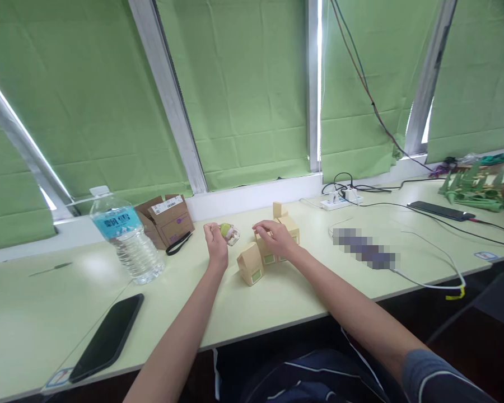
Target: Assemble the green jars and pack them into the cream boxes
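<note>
My left hand [217, 242] is raised a little above the pale green table [277, 302], fingers closed on a small clear jar with a green lid [229, 232]. My right hand [276, 236] rests on a cluster of small tan cardboard boxes [277, 238], fingers curled over the top of one. Another tan box with a green label [251, 264] stands just in front, between my two hands. One more small box [279, 210] stands behind the cluster.
A water bottle [124, 235] stands at left, an open brown carton [166, 219] and a black strap [178, 244] behind it. A black phone [108, 337] lies near the front edge. Power strip [340, 200], cables, another phone [439, 210] and green sticks [472, 187] lie right.
</note>
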The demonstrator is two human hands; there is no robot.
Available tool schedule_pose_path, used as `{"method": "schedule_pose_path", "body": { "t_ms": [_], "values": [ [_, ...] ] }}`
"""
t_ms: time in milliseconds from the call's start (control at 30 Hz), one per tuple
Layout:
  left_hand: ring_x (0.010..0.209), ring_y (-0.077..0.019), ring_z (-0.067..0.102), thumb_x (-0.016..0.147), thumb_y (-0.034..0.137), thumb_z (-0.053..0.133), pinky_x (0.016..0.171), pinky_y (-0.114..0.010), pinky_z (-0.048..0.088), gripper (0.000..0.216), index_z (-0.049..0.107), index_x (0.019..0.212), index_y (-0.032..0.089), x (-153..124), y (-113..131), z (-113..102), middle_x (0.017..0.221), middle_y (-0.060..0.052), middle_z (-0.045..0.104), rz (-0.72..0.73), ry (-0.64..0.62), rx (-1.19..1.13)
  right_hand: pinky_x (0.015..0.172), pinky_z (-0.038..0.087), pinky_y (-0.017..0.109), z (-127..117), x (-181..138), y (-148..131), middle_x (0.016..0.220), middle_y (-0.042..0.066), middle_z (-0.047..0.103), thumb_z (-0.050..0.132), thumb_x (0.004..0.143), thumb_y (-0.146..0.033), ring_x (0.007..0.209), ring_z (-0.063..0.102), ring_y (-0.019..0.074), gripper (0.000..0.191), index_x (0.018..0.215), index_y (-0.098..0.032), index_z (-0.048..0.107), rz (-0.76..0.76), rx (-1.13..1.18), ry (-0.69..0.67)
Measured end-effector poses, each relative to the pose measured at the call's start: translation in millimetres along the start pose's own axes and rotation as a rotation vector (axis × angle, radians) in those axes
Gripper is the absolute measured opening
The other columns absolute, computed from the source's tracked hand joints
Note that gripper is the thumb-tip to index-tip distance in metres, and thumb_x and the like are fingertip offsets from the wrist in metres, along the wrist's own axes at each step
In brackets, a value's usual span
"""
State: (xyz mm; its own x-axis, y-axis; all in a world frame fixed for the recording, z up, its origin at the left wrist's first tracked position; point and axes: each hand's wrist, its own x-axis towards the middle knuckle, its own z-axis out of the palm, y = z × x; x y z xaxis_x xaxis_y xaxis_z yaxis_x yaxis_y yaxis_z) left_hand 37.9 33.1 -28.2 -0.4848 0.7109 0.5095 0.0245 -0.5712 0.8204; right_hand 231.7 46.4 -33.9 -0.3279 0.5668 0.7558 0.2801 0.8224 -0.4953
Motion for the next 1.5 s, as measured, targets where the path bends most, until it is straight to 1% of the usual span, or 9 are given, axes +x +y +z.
{"method": "schedule_pose_path", "body": {
  "t_ms": [167,267,433,633,900,1067,1200,1367,1500],
  "values": [
    [0.065,-0.0138,0.064,0.088,0.059,0.054,0.059,-0.025,0.052,0.039,0.037,0.088,0.024,3.2,22.4,32.0,0.074,0.002,0.064,0.017,-0.063,-0.192,0.087,0.048,0.032,-2.5,2.5,1.5,0.107,0.006,0.074,0.046,0.099,-0.040,0.099,0.066,0.0194,0.033,0.109,-0.021,0.070,0.074,0.007,0.015],
    [0.065,-0.0127,0.063,0.090,0.059,0.051,0.062,-0.025,0.051,0.038,0.039,0.089,0.023,-0.1,28.6,47.1,0.077,0.001,0.066,0.103,-0.163,-0.136,0.083,0.049,0.031,-4.7,3.3,-1.1,0.107,0.006,0.074,0.052,0.095,-0.047,0.095,0.067,0.0191,0.037,0.116,-0.022,0.069,0.107,0.051,0.011],
    [0.070,-0.0120,0.061,0.095,0.056,0.044,0.069,-0.025,0.049,0.034,0.041,0.090,0.023,-9.2,36.2,57.8,0.084,-0.001,0.067,0.216,-0.327,0.019,0.078,0.050,0.030,-3.5,3.3,0.5,0.091,0.004,0.074,0.065,0.086,-0.050,0.085,0.068,0.0181,0.035,0.106,-0.021,0.071,0.081,0.055,0.049],
    [0.080,-0.0151,0.063,0.097,0.052,0.043,0.076,-0.029,0.050,0.031,0.042,0.093,0.022,-9.0,35.5,48.6,0.090,-0.003,0.066,0.168,-0.416,-0.006,0.079,0.057,0.034,0.8,2.0,6.8,0.096,0.006,0.073,0.073,0.078,-0.046,0.086,0.070,0.0186,0.046,0.115,-0.020,0.065,0.048,0.106,0.158],
    [0.069,-0.0113,0.050,0.091,0.057,0.052,0.067,-0.022,0.047,0.037,0.045,0.083,0.022,-9.3,13.3,19.5,0.076,0.003,0.049,0.100,-0.311,0.101,0.081,0.061,0.035,2.3,0.6,7.5,0.104,0.005,0.071,0.078,0.075,-0.036,0.083,0.071,0.0168,0.053,0.121,-0.023,0.056,0.029,0.191,0.101],
    [0.064,-0.0112,0.055,0.090,0.055,0.054,0.061,-0.024,0.051,0.036,0.045,0.085,0.021,-11.1,12.2,16.1,0.075,0.002,0.055,0.074,-0.354,0.073,0.078,0.062,0.033,1.0,0.2,7.4,0.114,0.006,0.066,0.073,0.080,-0.031,0.078,0.070,0.0144,0.050,0.126,-0.026,0.056,-0.018,0.179,0.073],
    [0.057,-0.0106,0.058,0.086,0.053,0.061,0.058,-0.026,0.052,0.036,0.047,0.085,0.020,-10.8,8.8,14.6,0.073,0.002,0.060,-0.018,-0.342,0.009,0.080,0.061,0.032,0.2,-0.2,4.9,0.116,0.007,0.065,0.070,0.082,-0.030,0.079,0.070,0.0142,0.049,0.129,-0.025,0.058,-0.030,0.187,0.052],
    [0.062,-0.0126,0.065,0.082,0.046,0.068,0.062,-0.027,0.053,0.036,0.052,0.103,0.021,-10.8,7.1,11.6,0.076,0.001,0.067,-0.119,-0.340,-0.077,0.083,0.060,0.033,-1.5,0.0,1.2,0.111,0.007,0.069,0.065,0.088,-0.036,0.083,0.069,0.0154,0.046,0.131,-0.025,0.058,0.011,0.155,0.010],
    [0.068,-0.0139,0.068,0.081,0.045,0.070,0.070,-0.029,0.055,0.036,0.058,0.103,0.019,-11.2,10.3,11.6,0.088,-0.003,0.070,-0.215,-0.384,-0.153,0.082,0.059,0.033,-1.9,0.8,2.3,0.115,0.007,0.068,0.057,0.092,-0.035,0.085,0.068,0.0155,0.038,0.129,-0.024,0.058,0.015,0.152,0.009]
  ]
}}
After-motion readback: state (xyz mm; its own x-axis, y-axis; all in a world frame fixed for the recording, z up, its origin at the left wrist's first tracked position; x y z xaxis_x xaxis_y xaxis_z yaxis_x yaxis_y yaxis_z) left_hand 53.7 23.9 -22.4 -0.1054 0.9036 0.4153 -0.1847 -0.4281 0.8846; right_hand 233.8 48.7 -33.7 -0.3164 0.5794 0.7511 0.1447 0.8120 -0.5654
